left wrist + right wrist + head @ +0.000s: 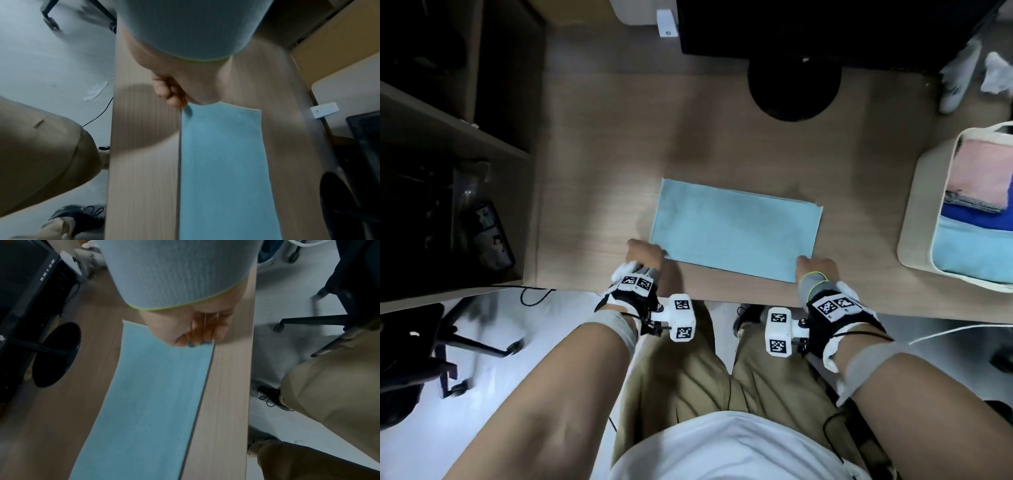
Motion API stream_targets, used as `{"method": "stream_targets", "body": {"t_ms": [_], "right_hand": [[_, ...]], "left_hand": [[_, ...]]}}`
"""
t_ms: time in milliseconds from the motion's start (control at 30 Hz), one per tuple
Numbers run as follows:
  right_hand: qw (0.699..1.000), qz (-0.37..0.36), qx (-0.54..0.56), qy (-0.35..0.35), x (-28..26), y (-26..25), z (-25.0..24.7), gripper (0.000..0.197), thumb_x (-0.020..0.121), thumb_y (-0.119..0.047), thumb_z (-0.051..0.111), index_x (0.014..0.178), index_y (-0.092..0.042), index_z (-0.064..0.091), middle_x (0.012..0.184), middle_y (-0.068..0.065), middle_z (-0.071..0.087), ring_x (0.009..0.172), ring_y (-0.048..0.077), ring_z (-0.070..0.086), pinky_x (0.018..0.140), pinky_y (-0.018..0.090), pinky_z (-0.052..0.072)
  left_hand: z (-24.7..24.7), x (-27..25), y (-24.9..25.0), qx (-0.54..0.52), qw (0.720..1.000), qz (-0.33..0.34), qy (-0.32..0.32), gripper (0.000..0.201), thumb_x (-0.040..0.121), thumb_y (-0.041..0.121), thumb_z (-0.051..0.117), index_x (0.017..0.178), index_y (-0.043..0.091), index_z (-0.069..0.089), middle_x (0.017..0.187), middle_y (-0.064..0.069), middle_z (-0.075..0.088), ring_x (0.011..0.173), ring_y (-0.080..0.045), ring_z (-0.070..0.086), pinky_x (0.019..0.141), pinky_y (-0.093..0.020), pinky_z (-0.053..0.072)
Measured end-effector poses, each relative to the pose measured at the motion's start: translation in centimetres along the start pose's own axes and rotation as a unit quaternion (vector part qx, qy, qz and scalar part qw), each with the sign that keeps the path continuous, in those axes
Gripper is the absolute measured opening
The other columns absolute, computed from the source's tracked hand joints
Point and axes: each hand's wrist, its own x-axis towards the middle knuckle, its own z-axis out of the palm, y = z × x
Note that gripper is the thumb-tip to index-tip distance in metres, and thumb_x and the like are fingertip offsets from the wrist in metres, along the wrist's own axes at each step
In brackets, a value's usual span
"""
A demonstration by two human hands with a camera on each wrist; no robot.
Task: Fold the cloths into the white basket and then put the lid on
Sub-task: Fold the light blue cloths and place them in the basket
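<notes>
A light blue cloth (736, 229), folded into a long rectangle, lies flat on the wooden desk (602, 164). My left hand (645, 255) pinches its near left corner, and the left wrist view shows the curled fingers (172, 97) at the corner of the cloth (222, 162). My right hand (815, 267) pinches the near right corner; in the right wrist view its fingers (201, 335) curl onto the edge of the cloth (154, 394). The white basket (917, 212) stands at the right edge, holding folded pink, dark blue and light blue cloths. I see no lid.
A monitor's round black base (792, 89) stands on the desk behind the cloth. A dark shelf unit (448, 171) flanks the desk on the left. An office chair base (465, 346) stands on the floor to the left. My knees are under the desk's near edge.
</notes>
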Motion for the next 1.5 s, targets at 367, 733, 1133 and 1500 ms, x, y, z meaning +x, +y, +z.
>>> {"method": "stream_targets", "body": {"t_ms": [367,733,1133,1500], "right_hand": [[0.999,-0.041,0.003,0.036,-1.1,-2.1,-0.8,0.072,0.072,-0.055,0.068,0.126,-0.009,0.056,0.129,0.012,0.06,0.114,0.036,0.059,0.098,0.042,0.046],[0.982,-0.14,0.123,-0.036,-0.1,-2.5,-1.4,0.066,0.039,-0.043,0.076,0.099,-0.017,0.063,0.089,-0.005,0.073,0.078,0.024,0.071,0.08,0.044,0.059],[0.958,-0.231,0.104,-0.137,-10.5,-10.9,6.7,0.026,0.072,-0.013,0.079,0.095,-0.008,0.067,0.086,0.006,0.069,0.072,0.02,0.063,0.075,0.03,0.054],[0.974,-0.176,0.103,-0.097,-10.5,-13.9,15.5,0.017,0.065,-0.024,0.076,0.076,-0.021,0.063,0.071,-0.003,0.068,0.062,0.017,0.065,0.069,0.031,0.058]], "left_hand": [[6.7,-4.8,3.0,-0.072,0.976,0.126,-0.164,0.01,0.087,0.014,0.058,0.09,0.014,0.067,0.083,-0.01,0.072,0.072,-0.024,0.066,0.075,-0.039,0.057],[6.4,-4.7,3.4,-0.091,0.953,0.098,-0.272,0.027,0.082,-0.004,0.063,0.108,0.003,0.063,0.099,-0.017,0.066,0.087,-0.026,0.064,0.077,-0.027,0.054],[0.4,-2.6,2.9,-0.115,0.891,0.076,-0.433,0.038,0.087,-0.018,0.028,0.092,0.007,0.056,0.079,-0.012,0.073,0.071,-0.019,0.072,0.077,-0.029,0.055],[-5.1,5.6,2.2,-0.197,0.932,0.07,-0.296,0.023,0.088,0.03,0.056,0.072,0.015,0.062,0.067,-0.006,0.062,0.063,-0.021,0.056,0.068,-0.028,0.045]]}}
